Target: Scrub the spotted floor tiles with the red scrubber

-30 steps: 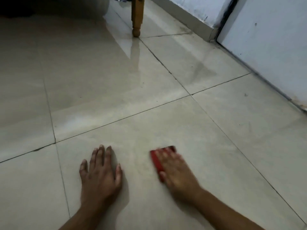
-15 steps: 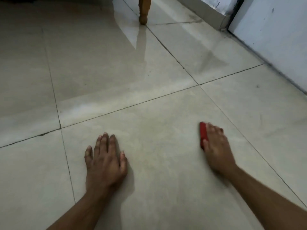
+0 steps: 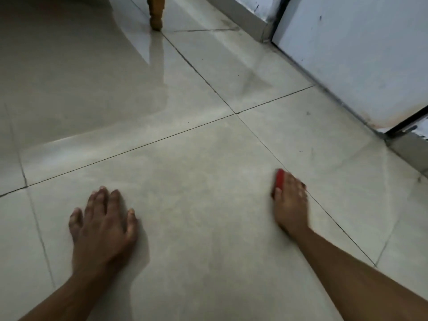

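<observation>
Two hands on tiles [image 3: 208, 205], left hand [image 3: 104, 223] flat lower left, fingers spread, right hand [image 3: 290, 202] centre right, blurred, fingers covering scrubber [image 3: 279, 179], chair leg [image 3: 156, 12] top centre, door [image 3: 359, 54] upper right.

A glossy beige tiled floor [image 3: 203, 228] with thin dark grout lines. The left hand [image 3: 104, 223] lies flat on one tile; on the same tile the right hand [image 3: 290, 202] presses a red scrubber [image 3: 279, 179] near a grout line. A wooden furniture leg [image 3: 156, 12] stands at the far end
</observation>
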